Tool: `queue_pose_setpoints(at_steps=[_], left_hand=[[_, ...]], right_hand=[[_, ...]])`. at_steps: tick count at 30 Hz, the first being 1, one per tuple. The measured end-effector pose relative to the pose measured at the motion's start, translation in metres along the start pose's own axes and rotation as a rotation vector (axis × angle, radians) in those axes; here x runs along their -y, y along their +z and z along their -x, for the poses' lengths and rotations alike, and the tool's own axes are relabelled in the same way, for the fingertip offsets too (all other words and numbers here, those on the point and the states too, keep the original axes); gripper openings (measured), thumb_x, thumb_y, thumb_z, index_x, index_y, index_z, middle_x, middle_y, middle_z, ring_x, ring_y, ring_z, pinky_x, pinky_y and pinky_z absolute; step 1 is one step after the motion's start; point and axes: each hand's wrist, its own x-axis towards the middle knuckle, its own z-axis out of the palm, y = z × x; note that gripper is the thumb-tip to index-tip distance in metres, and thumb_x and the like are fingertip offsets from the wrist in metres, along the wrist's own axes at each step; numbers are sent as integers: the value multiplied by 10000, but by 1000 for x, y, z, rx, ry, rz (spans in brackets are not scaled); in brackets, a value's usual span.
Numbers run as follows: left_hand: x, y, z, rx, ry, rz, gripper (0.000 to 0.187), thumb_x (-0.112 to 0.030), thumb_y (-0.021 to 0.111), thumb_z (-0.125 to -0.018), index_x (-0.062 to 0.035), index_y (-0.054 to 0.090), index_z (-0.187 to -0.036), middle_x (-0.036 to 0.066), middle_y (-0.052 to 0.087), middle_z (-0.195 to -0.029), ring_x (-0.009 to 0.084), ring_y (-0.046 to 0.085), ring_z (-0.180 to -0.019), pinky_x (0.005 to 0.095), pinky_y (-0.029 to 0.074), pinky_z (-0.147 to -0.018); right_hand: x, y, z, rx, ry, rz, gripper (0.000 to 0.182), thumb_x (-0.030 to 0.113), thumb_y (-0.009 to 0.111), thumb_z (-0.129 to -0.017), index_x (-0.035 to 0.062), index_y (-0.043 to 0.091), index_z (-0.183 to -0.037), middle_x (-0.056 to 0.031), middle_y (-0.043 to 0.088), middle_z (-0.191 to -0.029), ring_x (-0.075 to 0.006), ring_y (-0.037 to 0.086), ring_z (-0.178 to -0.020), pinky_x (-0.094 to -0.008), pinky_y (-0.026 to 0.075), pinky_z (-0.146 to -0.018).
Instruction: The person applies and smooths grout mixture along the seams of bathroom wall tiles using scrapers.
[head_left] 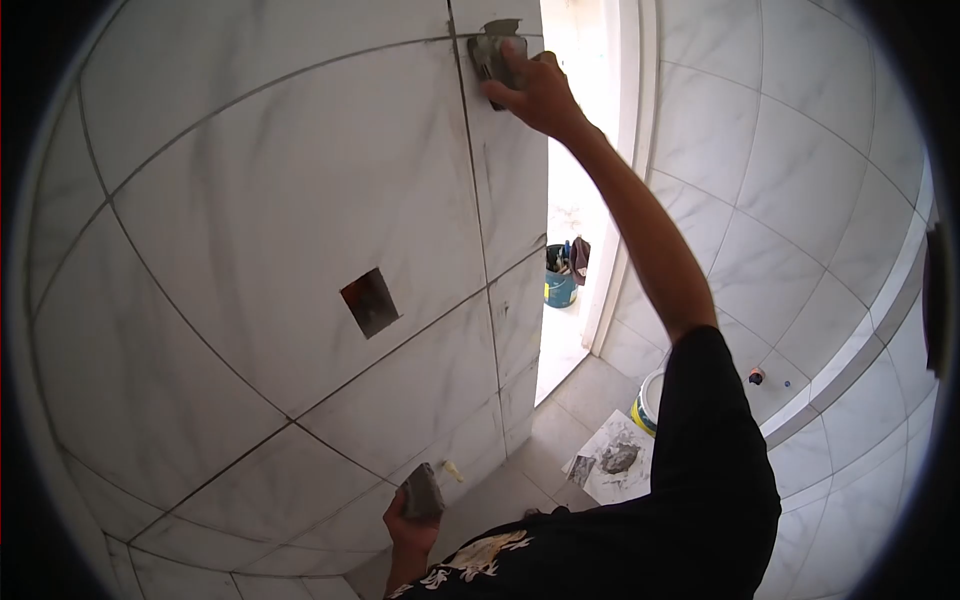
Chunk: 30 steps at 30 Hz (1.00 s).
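Observation:
High on the marbled tile wall [330, 180], my right hand [540, 90] presses a dark flat tool [497, 70] against the tile near a grout joint. A grey smear [502, 27] lies just above it, by the wall's edge. Low in the view, my left hand [408, 525] grips a dark grey block-like object [424, 493], held close to the wall. Its exact kind I cannot make out. Dark grout lines run between the tiles. A square hole [371, 303] is cut in the wall between my two hands.
Right of the wall is a bright doorway with a teal bucket [560, 290] of tools. On the floor, a white sheet [598, 462] bears a grey mound [620, 458], beside a white and yellow bucket [648, 402]. A pipe fitting [756, 377] shows on the right wall.

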Motion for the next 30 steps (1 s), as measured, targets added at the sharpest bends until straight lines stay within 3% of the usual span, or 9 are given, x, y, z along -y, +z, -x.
queue_pose_setpoints(at_steps=[3, 7, 11, 13, 18, 23, 24, 25, 30], left_hand=[[3, -2, -8, 34, -20, -35, 464, -299, 545, -923, -46, 533, -1313, 129, 614, -1268, 294, 615, -1125, 453, 495, -963], [16, 15, -39, 9, -80, -77, 469, -293, 557, -915, -47, 532, -1314, 123, 614, -1269, 290, 614, -1125, 460, 499, -955], [32, 38, -66, 3, -113, -127, 469, -296, 552, -909, -54, 536, -1310, 108, 621, -1261, 268, 636, -1097, 441, 533, -904], [35, 44, -74, -30, -104, -100, 473, -296, 554, -907, -47, 536, -1309, 112, 622, -1256, 274, 634, -1098, 439, 531, -908], [45, 28, -79, -16, -72, -57, 431, -306, 541, -919, -72, 561, -1280, 107, 635, -1233, 271, 638, -1086, 440, 535, -893], [54, 43, -81, -65, -53, -70, 406, -317, 536, -928, -81, 581, -1254, 94, 656, -1187, 263, 650, -1045, 446, 537, -855], [54, 45, -82, -84, -62, -65, 404, -320, 538, -928, -78, 584, -1248, 91, 663, -1171, 261, 653, -1034, 449, 537, -845], [54, 43, -86, -84, -66, -70, 404, -320, 538, -928, -78, 584, -1248, 91, 663, -1171, 261, 653, -1034, 449, 537, -845], [52, 31, -104, 94, -119, -58, 496, -310, 586, -902, -45, 530, -1317, 129, 600, -1293, 281, 615, -1138, 442, 534, -912]], right_hand=[[-26, -42, 7, 503, -76, -50, 749, 366, 779, -726, 81, 536, -1375, -242, 617, -946, -329, 646, -801, -398, 529, -814], [-35, -64, -19, 37, -323, 4, 600, 285, 739, -789, 143, 558, -1343, -234, 613, -952, -335, 668, -885, -422, 537, -774], [6, -81, -51, 97, -533, 0, 497, 130, 650, -818, 117, 586, -1310, -188, 513, -1264, -333, 513, -1125, -431, 451, -992], [2, -77, -59, 396, -459, 98, 529, 82, 654, -794, 160, 591, -1314, -196, 440, -1370, -358, 487, -1204, -444, 417, -1062], [-69, -64, -53, 350, -336, 179, 556, 89, 660, -770, 179, 595, -1315, -93, 659, -1179, -359, 528, -1132, -460, 467, -963], [-65, -44, -44, 70, -142, -28, 540, 351, 614, -899, -18, 562, -1291, -225, 619, -1187, -332, 578, -1044, -471, 535, -842], [-79, -17, -50, -28, -274, -176, 593, 352, 707, -785, 166, 561, -1328, -310, 576, -1064, -410, 646, -932, -474, 543, -797], [-55, -9, -34, 67, -19, 81, 574, 411, 667, -807, 155, 568, -1310, -265, 636, -1028, -418, 645, -949, -471, 543, -807], [-47, -48, -14, 342, -10, -24, 653, 509, 642, -831, 84, 573, -1323, -137, 689, -785, -273, 685, -712, -354, 567, -700]])
